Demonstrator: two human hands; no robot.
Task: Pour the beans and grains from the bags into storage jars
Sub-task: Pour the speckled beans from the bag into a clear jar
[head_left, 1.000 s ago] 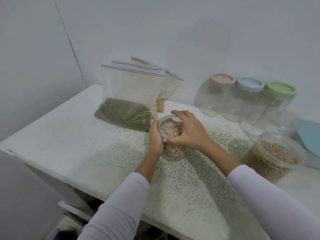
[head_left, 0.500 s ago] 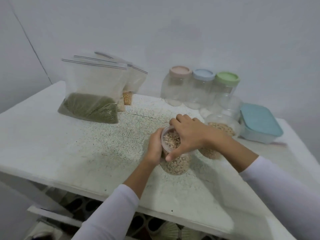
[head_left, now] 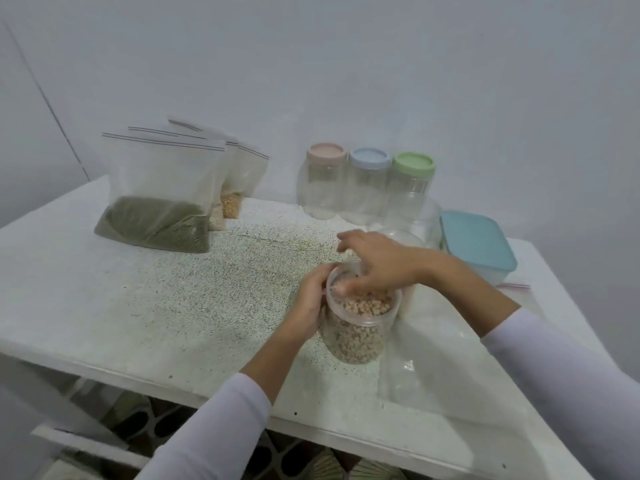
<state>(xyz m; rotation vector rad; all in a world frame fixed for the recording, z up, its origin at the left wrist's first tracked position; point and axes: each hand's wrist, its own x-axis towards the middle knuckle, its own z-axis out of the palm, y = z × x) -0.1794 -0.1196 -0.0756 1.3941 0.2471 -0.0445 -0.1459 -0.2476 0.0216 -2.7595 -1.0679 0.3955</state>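
Just right of frame centre, the open jar of beans (head_left: 360, 323) stands on the speckled desk (head_left: 145, 306). The left hand (head_left: 311, 299) curls round its left wall and rim. The right hand (head_left: 375, 263) hovers over the mouth, fingers loosely spread, holding nothing. Half a second ago that hand clasped the rim; now it is lifted off.

Table (head_left: 104, 289) white w/ dark speckles; jar lids pink (head_left: 327, 151), blue (head_left: 370, 158), green (head_left: 413, 164); box lid (head_left: 476, 239) teal; sleeves (head_left: 221, 431) white.
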